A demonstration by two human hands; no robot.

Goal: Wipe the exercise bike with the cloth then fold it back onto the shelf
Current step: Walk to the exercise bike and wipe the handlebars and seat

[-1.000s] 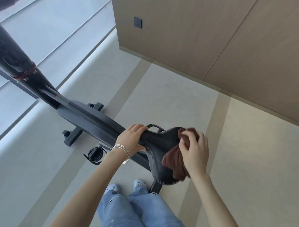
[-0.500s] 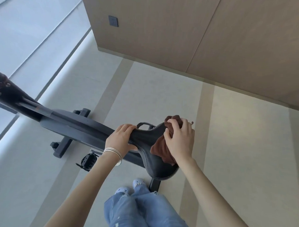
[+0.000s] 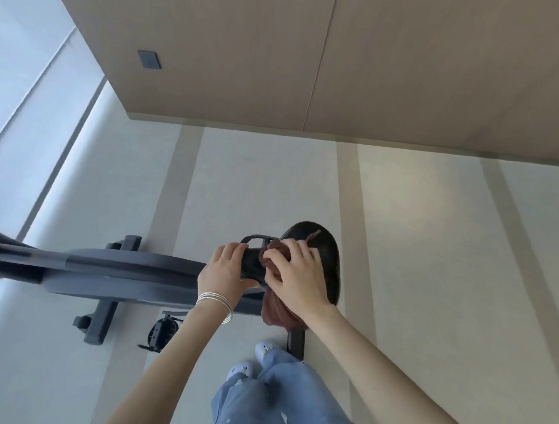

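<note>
The fingers (image 3: 297, 246) of the right hand (image 3: 301, 277) are bent over a bunched-up brown cloth (image 3: 278, 312) and press it down on the black seat (image 3: 329, 255) of the bike (image 3: 125, 267). A bit of cloth pokes out past the fingertips. A bigger bit hangs off the near side of the seat, under the wrist. The left hand (image 3: 226, 270) is just beside the right one, and its fingers wrap round the thin front end of the seat and hold it.

The cloth looks soft, light and floppy. I think it will go any way you push it, so a whole-hand bunch is good for wiping. For folding, I would shake it out and take it by two corners. The seat looks smooth and firm, so the cloth should slide on it easily. The bike looks heavy and stands on its own bars on the pale floor (image 3: 414, 249), so I don't think it will tip.

Thin silver bangles (image 3: 216, 302) sit on the left wrist. A pedal (image 3: 162, 331) hangs low on the near side. Behind it all is a wooden wall (image 3: 406, 73). I cannot see the shelf.
</note>
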